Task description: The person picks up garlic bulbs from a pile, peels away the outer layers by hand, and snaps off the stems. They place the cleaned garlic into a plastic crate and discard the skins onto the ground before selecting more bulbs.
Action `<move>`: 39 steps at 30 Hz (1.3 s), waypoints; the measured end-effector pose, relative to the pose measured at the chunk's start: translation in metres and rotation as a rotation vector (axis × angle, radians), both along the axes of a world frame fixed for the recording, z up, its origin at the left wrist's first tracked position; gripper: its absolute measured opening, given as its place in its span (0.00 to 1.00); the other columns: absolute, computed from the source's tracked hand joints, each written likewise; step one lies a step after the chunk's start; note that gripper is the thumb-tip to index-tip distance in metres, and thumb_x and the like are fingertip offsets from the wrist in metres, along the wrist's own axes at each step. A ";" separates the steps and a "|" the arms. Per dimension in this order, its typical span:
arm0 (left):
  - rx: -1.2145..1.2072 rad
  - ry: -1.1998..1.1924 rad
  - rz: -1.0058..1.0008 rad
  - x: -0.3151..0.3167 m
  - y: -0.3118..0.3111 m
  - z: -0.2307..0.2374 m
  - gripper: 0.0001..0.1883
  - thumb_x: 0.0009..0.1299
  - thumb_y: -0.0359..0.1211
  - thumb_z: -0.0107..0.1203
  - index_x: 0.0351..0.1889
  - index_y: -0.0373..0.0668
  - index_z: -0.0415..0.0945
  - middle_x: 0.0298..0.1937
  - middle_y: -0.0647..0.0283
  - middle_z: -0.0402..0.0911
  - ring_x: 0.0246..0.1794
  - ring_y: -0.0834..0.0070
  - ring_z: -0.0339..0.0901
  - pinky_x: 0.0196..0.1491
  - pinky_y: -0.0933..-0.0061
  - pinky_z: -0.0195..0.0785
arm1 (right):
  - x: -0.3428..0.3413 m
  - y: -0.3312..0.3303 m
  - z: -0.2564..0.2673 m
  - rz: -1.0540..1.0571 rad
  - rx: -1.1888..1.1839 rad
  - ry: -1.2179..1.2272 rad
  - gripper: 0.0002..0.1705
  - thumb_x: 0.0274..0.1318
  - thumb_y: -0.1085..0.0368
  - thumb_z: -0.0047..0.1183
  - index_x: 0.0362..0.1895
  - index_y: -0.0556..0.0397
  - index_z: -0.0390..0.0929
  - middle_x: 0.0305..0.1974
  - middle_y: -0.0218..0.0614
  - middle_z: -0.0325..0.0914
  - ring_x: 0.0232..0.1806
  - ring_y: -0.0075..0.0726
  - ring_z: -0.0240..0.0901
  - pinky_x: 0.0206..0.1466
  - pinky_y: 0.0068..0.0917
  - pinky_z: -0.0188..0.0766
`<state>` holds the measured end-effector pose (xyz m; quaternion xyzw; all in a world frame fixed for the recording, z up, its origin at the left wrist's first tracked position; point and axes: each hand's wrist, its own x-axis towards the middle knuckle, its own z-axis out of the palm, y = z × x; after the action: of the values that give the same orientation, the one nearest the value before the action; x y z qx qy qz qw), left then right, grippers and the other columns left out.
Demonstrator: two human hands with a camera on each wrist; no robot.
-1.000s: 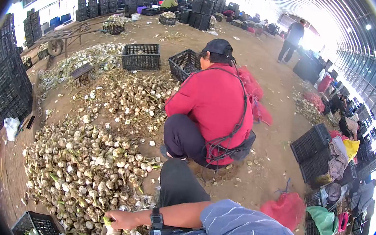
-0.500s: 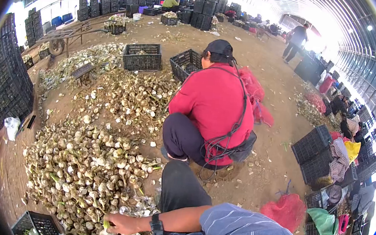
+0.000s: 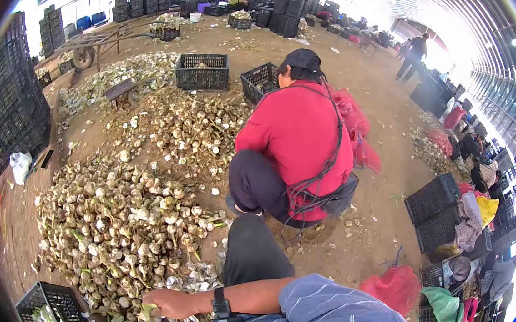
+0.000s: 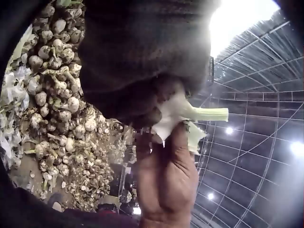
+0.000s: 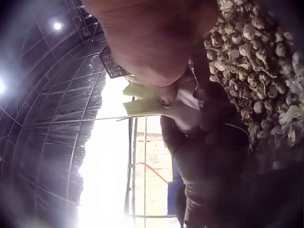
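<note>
A white garlic bulb point(image 4: 173, 114) with a cut green stem is held between both hands. My left hand point(image 4: 147, 52), in a dark glove, grips the bulb from one side and hides much of it. Opposite it, my bare right hand point(image 4: 166, 180) pinches the bulb's pale outer leaves between thumb and fingers. In the right wrist view, split green leaf ends point(image 5: 140, 102) stick out past the fingers. The head view has the right hand point(image 3: 171, 303) low over a large heap of garlic bulbs point(image 3: 125, 229).
At lower left stands a black plastic crate point(image 3: 57, 303) with some pale stems in it. A person in a red jacket point(image 3: 297, 146) squats just ahead, beside more garlic and two crates. Stacked crates point(image 3: 17, 92) rise at left; a red mesh bag point(image 3: 392, 288) lies at right.
The head view has shifted slightly. My right hand has moved a little, and more of the green stem shows below its fingers. In the background, a walking person has moved right.
</note>
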<state>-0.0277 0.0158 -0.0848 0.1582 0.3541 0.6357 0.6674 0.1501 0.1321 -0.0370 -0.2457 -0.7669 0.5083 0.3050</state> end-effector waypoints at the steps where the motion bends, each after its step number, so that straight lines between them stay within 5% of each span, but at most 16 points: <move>1: 0.030 0.284 -0.042 0.003 -0.001 0.013 0.16 0.77 0.39 0.48 0.55 0.39 0.74 0.51 0.61 0.79 0.49 0.72 0.77 0.51 0.71 0.72 | 0.002 -0.001 0.003 -0.031 -0.069 -0.035 0.17 0.66 0.58 0.53 0.50 0.58 0.70 0.53 0.52 0.70 0.58 0.58 0.67 0.59 0.50 0.65; 3: 0.088 0.849 -0.132 0.005 -0.003 0.036 0.16 0.76 0.35 0.49 0.58 0.38 0.72 0.51 0.61 0.79 0.50 0.71 0.77 0.54 0.72 0.71 | 0.012 0.002 0.010 -0.096 -0.205 -0.110 0.20 0.68 0.55 0.51 0.50 0.61 0.69 0.53 0.54 0.70 0.59 0.57 0.67 0.61 0.49 0.64; 6: 0.193 1.028 -0.240 -0.021 -0.013 -0.028 0.17 0.73 0.27 0.51 0.59 0.37 0.70 0.51 0.60 0.79 0.51 0.71 0.76 0.55 0.73 0.71 | 0.024 0.017 0.042 -0.066 -0.419 -0.205 0.24 0.70 0.51 0.50 0.45 0.64 0.69 0.42 0.49 0.73 0.49 0.50 0.74 0.53 0.46 0.71; 8: 0.122 0.849 -0.178 -0.013 -0.013 -0.020 0.17 0.73 0.26 0.50 0.59 0.37 0.70 0.51 0.60 0.79 0.52 0.71 0.76 0.56 0.73 0.71 | 0.022 0.017 0.029 -0.132 -0.623 -0.085 0.24 0.68 0.51 0.53 0.39 0.63 0.67 0.36 0.43 0.70 0.40 0.41 0.76 0.43 0.39 0.79; 11: 0.020 0.629 -0.109 0.006 -0.003 0.016 0.17 0.72 0.26 0.50 0.59 0.37 0.70 0.51 0.59 0.78 0.52 0.71 0.76 0.56 0.73 0.71 | 0.012 0.011 0.020 -0.211 -0.879 0.233 0.22 0.68 0.55 0.54 0.41 0.65 0.65 0.38 0.42 0.70 0.37 0.37 0.76 0.39 0.32 0.82; 12: -0.004 0.574 -0.096 0.010 -0.002 0.021 0.18 0.72 0.25 0.50 0.59 0.37 0.70 0.51 0.59 0.78 0.52 0.71 0.76 0.56 0.74 0.70 | 0.009 0.015 0.019 -0.230 -0.945 0.164 0.20 0.71 0.60 0.48 0.51 0.65 0.61 0.41 0.39 0.70 0.37 0.27 0.74 0.32 0.21 0.84; 15: -0.044 0.470 -0.077 0.013 0.001 0.025 0.18 0.71 0.25 0.50 0.59 0.37 0.70 0.52 0.59 0.78 0.52 0.71 0.75 0.57 0.74 0.70 | 0.014 0.031 0.021 -0.437 -1.130 0.398 0.22 0.69 0.59 0.52 0.52 0.66 0.62 0.41 0.39 0.70 0.42 0.32 0.74 0.39 0.26 0.83; 16: -0.054 0.446 -0.072 0.012 0.002 0.027 0.18 0.71 0.24 0.50 0.60 0.37 0.70 0.52 0.59 0.78 0.53 0.71 0.75 0.57 0.74 0.70 | 0.020 0.038 0.025 -0.421 -1.075 0.485 0.26 0.64 0.60 0.56 0.55 0.64 0.61 0.43 0.45 0.71 0.45 0.36 0.74 0.39 0.30 0.82; 18: -0.054 0.413 -0.071 0.011 0.003 0.025 0.18 0.71 0.24 0.50 0.60 0.37 0.70 0.52 0.59 0.78 0.53 0.71 0.75 0.57 0.74 0.70 | 0.030 0.042 0.017 -0.073 -0.657 -0.171 0.26 0.61 0.60 0.59 0.55 0.62 0.63 0.45 0.46 0.71 0.45 0.40 0.74 0.40 0.35 0.81; 20: -0.039 0.378 -0.075 0.007 0.002 0.024 0.19 0.70 0.23 0.50 0.60 0.37 0.70 0.52 0.59 0.78 0.53 0.72 0.75 0.57 0.74 0.70 | 0.032 0.040 0.008 0.202 0.027 -0.858 0.26 0.57 0.60 0.61 0.56 0.59 0.69 0.47 0.46 0.71 0.45 0.45 0.73 0.45 0.42 0.75; 23: -0.187 0.234 -0.012 0.026 0.012 0.055 0.15 0.68 0.27 0.52 0.53 0.39 0.73 0.42 0.64 0.79 0.39 0.77 0.76 0.43 0.76 0.72 | 0.031 0.009 0.022 -0.034 0.023 -0.271 0.25 0.57 0.58 0.60 0.55 0.59 0.72 0.49 0.44 0.71 0.49 0.46 0.72 0.52 0.44 0.71; 24: -0.229 0.227 -0.065 0.025 0.014 0.056 0.14 0.67 0.29 0.53 0.51 0.40 0.74 0.39 0.66 0.78 0.35 0.79 0.75 0.39 0.77 0.71 | 0.031 0.003 0.049 0.019 -0.114 -0.242 0.27 0.57 0.57 0.60 0.57 0.57 0.72 0.52 0.44 0.72 0.54 0.45 0.71 0.55 0.45 0.68; 26: -0.275 0.253 -0.065 0.027 0.014 0.044 0.11 0.65 0.35 0.57 0.43 0.42 0.77 0.31 0.69 0.76 0.24 0.82 0.70 0.26 0.77 0.63 | 0.021 -0.005 0.042 0.052 0.034 -0.161 0.20 0.58 0.58 0.60 0.52 0.54 0.76 0.48 0.43 0.71 0.50 0.48 0.70 0.54 0.44 0.69; 33: -0.271 0.246 -0.024 0.036 0.016 0.042 0.16 0.70 0.42 0.51 0.49 0.42 0.75 0.40 0.66 0.77 0.33 0.77 0.74 0.33 0.72 0.70 | 0.009 -0.005 0.025 0.100 0.299 -0.134 0.14 0.54 0.63 0.63 0.34 0.59 0.72 0.39 0.43 0.69 0.41 0.51 0.71 0.43 0.46 0.69; 39: -0.306 0.205 -0.013 0.037 0.014 0.040 0.21 0.73 0.48 0.46 0.54 0.42 0.74 0.47 0.64 0.78 0.41 0.72 0.78 0.39 0.68 0.76 | 0.013 -0.008 0.025 0.069 -0.100 -0.396 0.15 0.59 0.59 0.57 0.34 0.61 0.74 0.35 0.45 0.71 0.38 0.51 0.70 0.43 0.49 0.68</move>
<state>0.0094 0.0300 -0.0445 0.1211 0.5121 0.5506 0.6480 0.1633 0.1238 -0.0118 -0.3292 -0.7937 0.4978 0.1181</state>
